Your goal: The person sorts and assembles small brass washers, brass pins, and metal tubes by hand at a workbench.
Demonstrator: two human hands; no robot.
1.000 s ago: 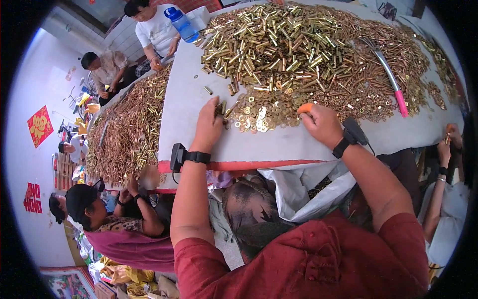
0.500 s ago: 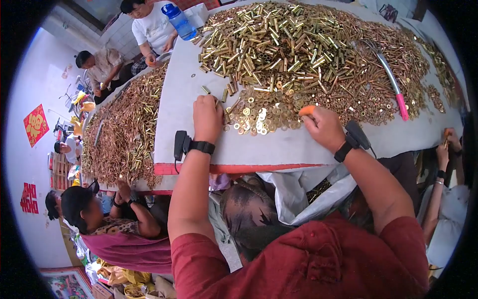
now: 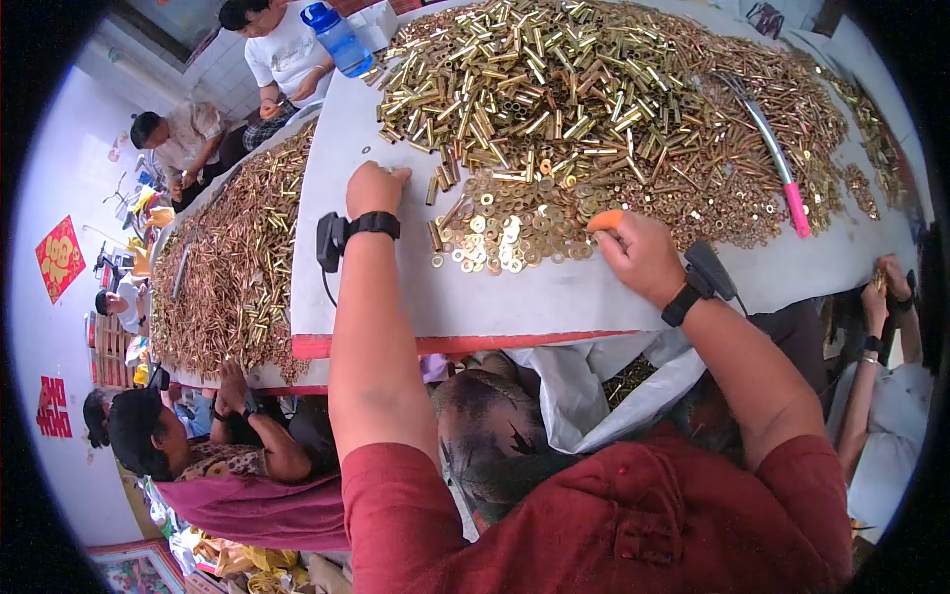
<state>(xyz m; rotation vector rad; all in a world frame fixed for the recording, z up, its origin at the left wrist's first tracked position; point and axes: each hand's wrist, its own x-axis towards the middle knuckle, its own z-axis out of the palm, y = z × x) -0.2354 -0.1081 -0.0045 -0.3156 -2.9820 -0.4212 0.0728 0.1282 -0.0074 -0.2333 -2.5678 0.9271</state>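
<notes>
The flat brass washers point(image 3: 510, 228) lie in a loose, shiny patch on the pale tabletop point(image 3: 475, 307), in front of me and between my two hands. My right hand point(image 3: 636, 255) is at the right side of that patch, fingers bent in, with an orange piece point(image 3: 605, 220) at the tip of the forefinger; I cannot tell whether I wear it or pinch it. My left hand point(image 3: 377, 188) rests on the bare table left of the washers, fingers curled and mostly hidden behind its back, so I cannot tell whether they hold anything. Just right of it stand a few short brass tubes point(image 3: 431, 190), and a small ring point(image 3: 366, 149) lies just beyond it.

Behind the washers rises a big heap of brass tubes point(image 3: 524, 74), with slim coppery pieces point(image 3: 802, 114) spreading to the right. A tool with a pink handle point(image 3: 796, 208) leans across those. A blue bottle point(image 3: 336, 40) is at the far left corner. Below the table's red edge point(image 3: 317, 346) hangs a white sack point(image 3: 584, 406); to my left, another heap point(image 3: 223, 267) covers a second table.
</notes>
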